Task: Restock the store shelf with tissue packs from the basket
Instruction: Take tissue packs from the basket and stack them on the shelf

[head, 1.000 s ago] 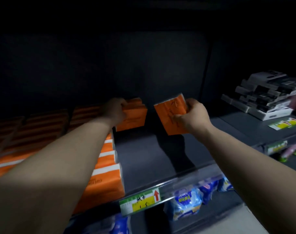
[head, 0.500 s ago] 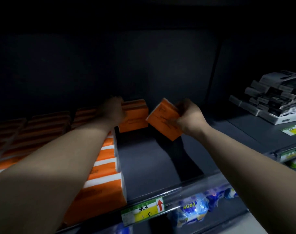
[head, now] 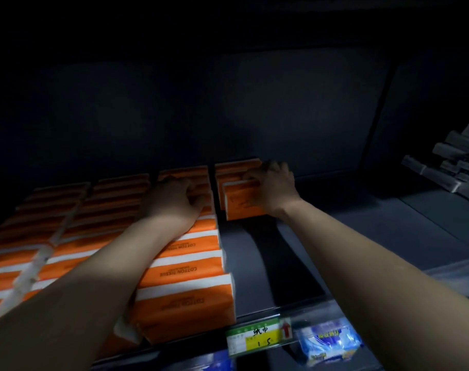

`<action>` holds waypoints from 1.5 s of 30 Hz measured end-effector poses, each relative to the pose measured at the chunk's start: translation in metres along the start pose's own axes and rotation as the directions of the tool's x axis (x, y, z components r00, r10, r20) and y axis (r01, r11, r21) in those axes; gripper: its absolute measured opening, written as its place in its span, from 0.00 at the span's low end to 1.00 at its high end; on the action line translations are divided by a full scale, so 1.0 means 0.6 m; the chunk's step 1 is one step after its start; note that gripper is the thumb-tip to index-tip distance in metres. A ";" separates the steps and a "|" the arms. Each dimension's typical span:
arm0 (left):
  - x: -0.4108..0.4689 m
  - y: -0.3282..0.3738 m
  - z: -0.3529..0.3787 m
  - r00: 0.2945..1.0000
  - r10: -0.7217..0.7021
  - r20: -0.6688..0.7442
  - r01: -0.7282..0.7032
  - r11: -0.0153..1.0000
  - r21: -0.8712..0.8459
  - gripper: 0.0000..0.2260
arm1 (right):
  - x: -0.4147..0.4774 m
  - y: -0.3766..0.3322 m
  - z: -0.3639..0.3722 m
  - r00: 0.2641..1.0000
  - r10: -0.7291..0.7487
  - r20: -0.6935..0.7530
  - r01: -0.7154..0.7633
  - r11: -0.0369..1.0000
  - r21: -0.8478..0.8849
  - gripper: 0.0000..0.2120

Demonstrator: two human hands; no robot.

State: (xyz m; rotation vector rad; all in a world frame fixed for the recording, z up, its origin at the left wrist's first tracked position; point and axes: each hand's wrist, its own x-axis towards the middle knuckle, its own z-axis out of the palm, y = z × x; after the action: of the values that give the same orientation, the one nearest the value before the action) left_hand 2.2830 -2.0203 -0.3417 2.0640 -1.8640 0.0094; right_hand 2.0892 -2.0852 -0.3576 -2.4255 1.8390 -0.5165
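Now the right hand [head: 273, 188] grips an orange tissue pack [head: 244, 203] standing at the back of the shelf [head: 362, 236], against others. The left hand [head: 171, 199] lies atop the neighbouring row [head: 185, 266], printed "COTTON TISSUE"; whether it grasps anything I cannot tell. A price tag [head: 257, 337] on the shelf edge reads "纸巾 1 5" beside a red arrow [head: 286, 329].

Tissue packs [head: 19, 253]: leftmost rows leave your view.
Grey boxes [head: 458, 167]: cut off right.
Price tag [head: 257, 337]: small print unreadable.
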 end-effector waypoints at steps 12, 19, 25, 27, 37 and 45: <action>-0.017 0.012 -0.022 1.000 -0.004 0.012 0.004 1.000 -0.006 0.14 | -0.017 0.004 -0.003 0.998 -0.008 -0.067 0.013 0.997 0.080 0.30; -0.083 0.033 -0.047 0.999 0.031 -0.008 -0.031 0.999 0.009 0.17 | -0.108 -0.001 -0.052 0.983 -0.080 -0.164 0.076 0.997 -0.028 0.27; -0.173 0.090 -0.073 0.975 0.201 -0.089 -0.205 0.978 -0.032 0.13 | -0.256 0.023 -0.119 0.992 -0.032 -0.119 0.027 0.999 -0.045 0.27; -0.208 0.117 -0.070 0.965 0.254 -0.070 -0.258 0.963 -0.071 0.15 | -0.319 0.049 -0.143 0.994 0.016 -0.105 -0.021 0.999 -0.045 0.28; -0.437 0.339 0.028 0.841 0.531 0.108 -0.499 0.837 -0.226 0.13 | -0.739 0.250 -0.214 0.898 0.440 0.022 -0.432 0.889 -0.148 0.27; -0.606 0.504 0.168 0.611 0.694 0.381 -0.614 0.719 -0.326 0.14 | -0.950 0.360 -0.181 0.717 0.670 0.193 -0.662 0.741 -0.114 0.26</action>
State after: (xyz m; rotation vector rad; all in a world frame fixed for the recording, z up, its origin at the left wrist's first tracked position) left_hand 1.9209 -1.7177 -0.4459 1.2066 -2.7339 -0.5014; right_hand 1.7234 -1.5923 -0.4390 -1.5413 2.4133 -0.1356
